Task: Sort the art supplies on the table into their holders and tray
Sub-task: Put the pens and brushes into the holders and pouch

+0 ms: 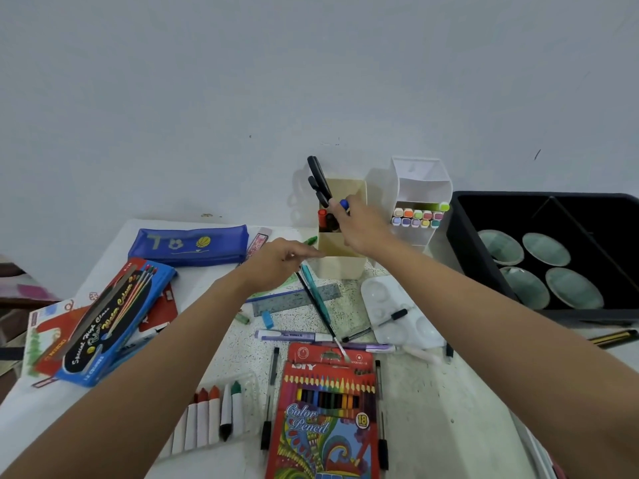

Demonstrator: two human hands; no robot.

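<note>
Art supplies (316,295) are mostly unsorted, so the task looks to be in its early part. The right hand (361,233) is over the cream holder (342,267) at the centre of the frame, its fingers (337,205) pinching a blue-capped marker (344,203) just above the holder's rear compartment. That compartment already has black scissors (318,179) standing in it, a red marker (322,217) and some dark pens beside it. The holder's front compartment appears to have nothing in it, though the hand hides part of it.

The left hand (280,261) reaches toward the holder's lower left corner with a fingertip at or against its wall. Whether it is steadying the holder or holding something small cannot be told. A green marker (310,240) shows just past its knuckles.

To the right, the white holder (423,181) has two rows of pastel markers (418,217) in its lower shelf, and its upper shelf shows nothing. At the right edge, the black tray (460,233) holds four round pale green dishes (546,248) and no loose supplies that can be seen.

Much is left on the tabletop (425,402). A ruler (294,300), a purple highlighter (294,336), a clear palette (387,299), a thin brush (321,316) and several black pens lie across the middle. The coloured pencil box (328,420) and a row of crayons (214,414) are at the bottom. A watercolour box (114,323) and a blue pencil case (190,245) lie at the left.
</note>
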